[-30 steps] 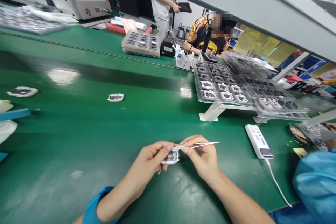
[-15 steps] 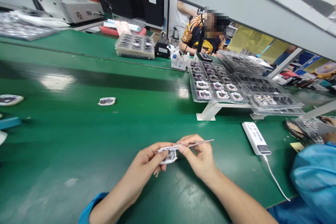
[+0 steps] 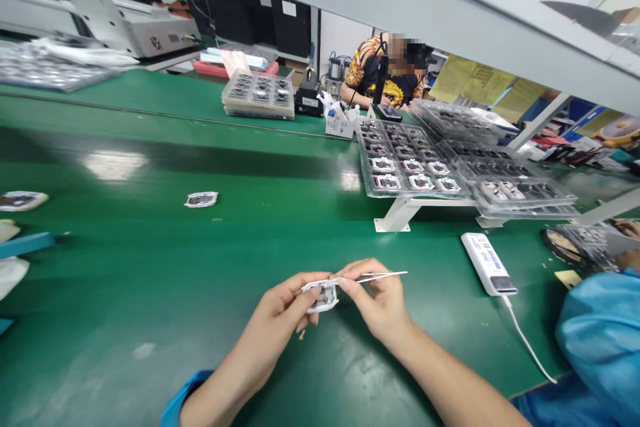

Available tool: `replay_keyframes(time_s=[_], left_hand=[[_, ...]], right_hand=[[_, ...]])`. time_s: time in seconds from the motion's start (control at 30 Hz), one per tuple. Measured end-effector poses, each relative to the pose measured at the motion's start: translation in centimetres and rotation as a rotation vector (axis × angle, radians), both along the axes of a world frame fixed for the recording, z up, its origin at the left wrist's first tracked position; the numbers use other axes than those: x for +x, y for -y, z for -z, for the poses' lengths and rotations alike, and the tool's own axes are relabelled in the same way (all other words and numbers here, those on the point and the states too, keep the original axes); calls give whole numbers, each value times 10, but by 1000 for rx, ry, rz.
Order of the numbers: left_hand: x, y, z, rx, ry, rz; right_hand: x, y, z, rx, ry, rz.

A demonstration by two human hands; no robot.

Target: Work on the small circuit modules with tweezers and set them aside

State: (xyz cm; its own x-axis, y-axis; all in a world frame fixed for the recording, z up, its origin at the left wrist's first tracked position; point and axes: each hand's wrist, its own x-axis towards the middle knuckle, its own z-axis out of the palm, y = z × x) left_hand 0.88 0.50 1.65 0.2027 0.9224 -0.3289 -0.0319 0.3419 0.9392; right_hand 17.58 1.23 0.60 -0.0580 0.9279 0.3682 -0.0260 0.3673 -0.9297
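My left hand [image 3: 280,310] is closed on a small white-framed electronic part [image 3: 327,298], its thumb lying over the near face. The part is tilted, with its inner components facing up. Pinched between the thumb and fingers of my right hand [image 3: 375,297] is a thin pair of tweezers [image 3: 387,275], whose joined end points right. Their tips are hidden at the top edge of the part, where both hands meet. A similar white-framed part [image 3: 201,199] lies alone on the green bench [image 3: 240,247].
Clear trays [image 3: 420,190] of similar parts stand on a white raised stand [image 3: 395,217]. A white handheld device [image 3: 487,263] with a cable lies to the right, near a co-worker's blue sleeve [image 3: 600,340]. Another part [image 3: 23,201] and a blue strip [image 3: 27,244] lie far left. Another person [image 3: 370,73] sits opposite.
The view has shifted slightly, bringing more of the items at the left edge into sight. Both hands keep nearly the same hold; the tweezers appear slightly turned.
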Motion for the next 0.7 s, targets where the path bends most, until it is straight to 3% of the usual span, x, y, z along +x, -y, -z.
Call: replay_keyframes(time_s=[0.17,0.5,0.7], left_hand=[[-1,0,2,-5,6,17],[4,1,1,-13,44,-46],[-5,2,3,6,63,-102]], right_hand=[[-2,0,6,-20,-54,25],[-3,6,-2,97,105,48],[-7,2,-1,99,-4,29]])
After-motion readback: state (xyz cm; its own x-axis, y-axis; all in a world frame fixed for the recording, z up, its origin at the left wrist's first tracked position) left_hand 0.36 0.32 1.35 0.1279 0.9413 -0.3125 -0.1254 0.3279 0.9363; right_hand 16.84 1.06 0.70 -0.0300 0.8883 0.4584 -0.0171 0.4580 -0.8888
